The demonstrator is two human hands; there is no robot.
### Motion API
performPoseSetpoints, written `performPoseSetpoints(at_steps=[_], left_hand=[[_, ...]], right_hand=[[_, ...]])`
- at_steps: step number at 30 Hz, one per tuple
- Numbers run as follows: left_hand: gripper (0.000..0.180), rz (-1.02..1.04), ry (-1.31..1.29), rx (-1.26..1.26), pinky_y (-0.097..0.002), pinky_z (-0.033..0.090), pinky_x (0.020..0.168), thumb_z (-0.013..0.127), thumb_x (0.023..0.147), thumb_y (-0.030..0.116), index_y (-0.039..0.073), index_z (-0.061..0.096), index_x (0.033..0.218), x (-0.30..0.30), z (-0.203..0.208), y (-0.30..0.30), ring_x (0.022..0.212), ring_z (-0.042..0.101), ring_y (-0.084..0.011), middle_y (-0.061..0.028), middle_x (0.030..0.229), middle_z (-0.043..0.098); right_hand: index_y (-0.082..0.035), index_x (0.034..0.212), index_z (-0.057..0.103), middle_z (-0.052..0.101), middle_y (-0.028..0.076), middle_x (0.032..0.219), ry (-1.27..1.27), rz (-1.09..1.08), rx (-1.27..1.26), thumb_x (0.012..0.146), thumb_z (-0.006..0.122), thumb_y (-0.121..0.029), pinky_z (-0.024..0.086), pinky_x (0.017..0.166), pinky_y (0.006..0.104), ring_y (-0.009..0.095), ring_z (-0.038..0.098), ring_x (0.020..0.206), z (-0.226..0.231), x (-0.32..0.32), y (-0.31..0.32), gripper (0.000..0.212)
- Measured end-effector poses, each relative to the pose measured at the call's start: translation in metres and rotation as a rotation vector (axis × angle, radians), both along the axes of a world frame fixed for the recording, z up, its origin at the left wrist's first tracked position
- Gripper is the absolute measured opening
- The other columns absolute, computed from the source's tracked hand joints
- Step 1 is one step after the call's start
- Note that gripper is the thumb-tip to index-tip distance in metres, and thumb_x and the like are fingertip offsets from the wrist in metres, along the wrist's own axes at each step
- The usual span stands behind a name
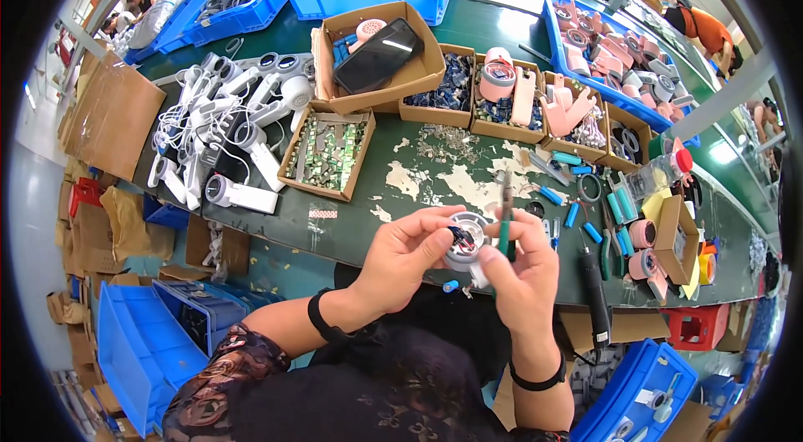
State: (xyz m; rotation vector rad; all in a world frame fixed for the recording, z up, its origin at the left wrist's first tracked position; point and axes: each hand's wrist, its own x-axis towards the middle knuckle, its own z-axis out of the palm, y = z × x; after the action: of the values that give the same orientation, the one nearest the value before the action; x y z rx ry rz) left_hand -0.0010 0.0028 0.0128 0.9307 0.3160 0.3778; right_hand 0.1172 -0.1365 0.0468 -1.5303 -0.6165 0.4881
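Note:
My left hand (401,256) is closed round the edge of a round white and grey fan housing (470,251). Its thumb and finger pinch a small dark part with thin wires (458,235) at the housing's opening. My right hand (525,276) is closed on a slim tool with a green handle (505,235), its narrow metal tip pointing away from me; the exact kind is unclear. The right thumb rests against the housing's right side. A blue cylindrical battery cell (451,286) shows just below the housing, near the table's edge.
White handheld fans with tangled cords (242,107) lie left. A cardboard box of green circuit boards (328,149) stands beside them. Behind is a box with a black phone (381,56). Blue cells (572,214), a black electric screwdriver (595,291) and a clear red-capped jar (665,170) are right.

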Motion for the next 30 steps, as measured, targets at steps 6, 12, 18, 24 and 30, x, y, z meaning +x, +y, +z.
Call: performPoseSetpoints(at_steps=[6, 12, 18, 24, 30], left_hand=[[0.03, 0.113, 0.024, -0.126, -0.0386, 0.063, 0.088, 0.057, 0.105, 0.018, -0.002, 0.063, 0.127, -0.001, 0.007, 0.012, 0.105, 0.07, -0.0197, -0.013, 0.125, 0.067], [0.033, 0.113, 0.052, -0.219, -0.0404, 0.063, 0.085, 0.053, 0.107, 0.024, 0.0, 0.062, 0.128, -0.003, 0.004, 0.015, 0.101, 0.071, -0.0198, -0.0102, 0.116, 0.07], [0.025, 0.013, -0.034, -0.242, -0.0485, 0.057, 0.099, 0.05, 0.108, 0.027, 0.005, 0.058, 0.118, -0.006, 0.005, 0.016, 0.119, 0.064, -0.0256, -0.0162, 0.14, 0.058], [0.023, -0.076, -0.157, -0.227, -0.0539, 0.045, 0.11, 0.05, 0.108, 0.026, 0.005, 0.057, 0.115, -0.007, 0.001, 0.018, 0.13, 0.056, -0.0347, -0.025, 0.144, 0.051], [0.023, -0.245, -0.251, -0.25, -0.0552, 0.046, 0.109, 0.048, 0.108, 0.023, 0.003, 0.058, 0.112, -0.008, -0.003, 0.025, 0.129, 0.056, -0.0404, -0.0311, 0.139, 0.052]], right_hand=[[-0.003, 0.101, 0.066, 0.061, 0.013, 0.113, -0.177, -0.104, -0.22, 0.078, 0.075, -0.009, 0.045, 0.093, 0.0342, 0.024, 0.059, 0.11, -0.013, 0.026, -0.031, 0.025], [-0.002, 0.103, 0.068, 0.062, 0.019, 0.12, -0.346, -0.043, -0.309, 0.077, 0.073, -0.008, 0.045, 0.099, 0.0403, 0.033, 0.06, 0.115, -0.007, 0.012, -0.039, 0.027], [0.002, 0.105, 0.066, 0.062, 0.021, 0.125, -0.596, 0.081, -0.26, 0.08, 0.068, -0.005, 0.048, 0.095, 0.0445, 0.039, 0.061, 0.11, 0.027, -0.003, -0.035, 0.026], [-0.004, 0.096, 0.068, 0.063, 0.017, 0.123, -1.005, 0.142, -0.358, 0.068, 0.072, -0.011, 0.045, 0.091, 0.0458, 0.037, 0.061, 0.107, 0.056, -0.003, -0.034, 0.028], [-0.009, 0.091, 0.068, 0.064, 0.012, 0.117, -1.083, 0.216, -0.345, 0.063, 0.071, -0.012, 0.045, 0.087, 0.0445, 0.032, 0.062, 0.106, 0.07, 0.008, -0.029, 0.029]])
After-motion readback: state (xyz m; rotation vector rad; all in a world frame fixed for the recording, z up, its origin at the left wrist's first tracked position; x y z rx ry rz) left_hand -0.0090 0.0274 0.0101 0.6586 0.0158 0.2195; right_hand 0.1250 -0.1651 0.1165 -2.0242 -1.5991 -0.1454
